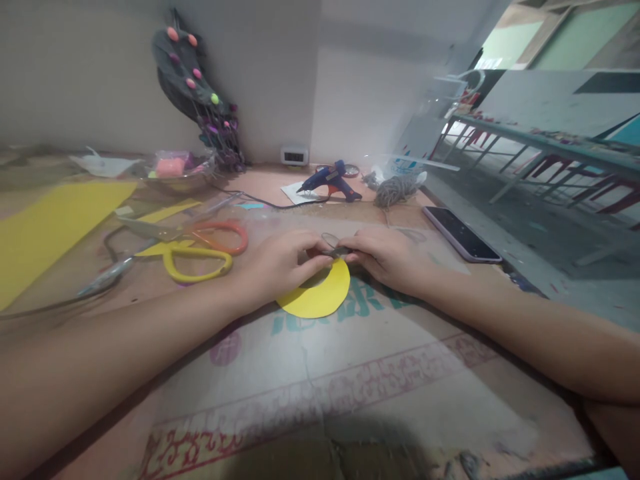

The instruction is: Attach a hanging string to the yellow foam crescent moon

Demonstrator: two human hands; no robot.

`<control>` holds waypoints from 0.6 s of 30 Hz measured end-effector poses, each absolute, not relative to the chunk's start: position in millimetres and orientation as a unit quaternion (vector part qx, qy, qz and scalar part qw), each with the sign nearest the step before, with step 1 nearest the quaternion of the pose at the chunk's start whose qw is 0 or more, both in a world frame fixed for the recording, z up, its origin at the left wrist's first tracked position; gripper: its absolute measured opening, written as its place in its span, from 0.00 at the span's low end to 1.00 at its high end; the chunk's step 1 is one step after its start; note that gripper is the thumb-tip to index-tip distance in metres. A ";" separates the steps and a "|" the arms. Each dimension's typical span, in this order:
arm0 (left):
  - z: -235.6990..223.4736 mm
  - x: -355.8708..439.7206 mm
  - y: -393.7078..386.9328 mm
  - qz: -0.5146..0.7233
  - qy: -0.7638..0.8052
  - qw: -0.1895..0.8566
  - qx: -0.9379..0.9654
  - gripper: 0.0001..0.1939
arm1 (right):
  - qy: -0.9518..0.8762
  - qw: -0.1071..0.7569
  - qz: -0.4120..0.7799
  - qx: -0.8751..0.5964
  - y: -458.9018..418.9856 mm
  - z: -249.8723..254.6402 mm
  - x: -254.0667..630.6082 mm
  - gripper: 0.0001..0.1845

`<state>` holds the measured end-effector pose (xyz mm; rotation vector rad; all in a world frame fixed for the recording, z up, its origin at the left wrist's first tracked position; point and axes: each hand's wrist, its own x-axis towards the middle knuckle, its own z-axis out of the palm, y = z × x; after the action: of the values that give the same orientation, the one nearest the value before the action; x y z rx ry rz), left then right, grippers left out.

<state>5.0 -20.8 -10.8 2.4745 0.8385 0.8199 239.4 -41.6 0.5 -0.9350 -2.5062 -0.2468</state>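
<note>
Both hands meet over the middle of the table. A yellow crescent-shaped paper piece (325,297) hangs just below the fingertips, its upper tip at the pinch. My left hand (295,260) is closed, thumb and fingers pinched on the crescent's top end and a thin grey strand. My right hand (375,253) pinches the same grey strand (331,239), which makes a small loop above the fingers. Scissors with one orange and one yellow handle (197,265) lie left of my left hand, blades pointing left.
A blue glue gun (327,179) stands on a white card behind the hands. Grey yarn (397,191) and a phone (463,233) are at right. Yellow sheet (60,227), a bag with pink material (173,165) and a small digital clock (295,156) sit left and back. A decorated grey crescent (183,67) leans on the wall.
</note>
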 end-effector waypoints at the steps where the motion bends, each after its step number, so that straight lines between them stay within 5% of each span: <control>1: -10.5 5.0 -20.9 0.293 0.299 0.204 0.885 0.10 | -0.909 0.225 -0.085 -0.340 -42.2 0.8 239.3 0.17; 10: -4.4 5.9 -22.2 0.299 0.379 0.258 0.837 0.13 | -0.872 0.277 -0.027 -0.402 -47.2 2.5 241.3 0.16; 18: -5.8 5.0 -18.3 0.313 0.391 0.319 0.805 0.15 | -0.872 0.235 0.114 -0.414 -45.3 -2.4 238.5 0.09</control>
<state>5.0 -18.3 -5.8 2.1166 1.0284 0.8228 238.5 -45.3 -2.4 -1.1354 -2.3924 0.3140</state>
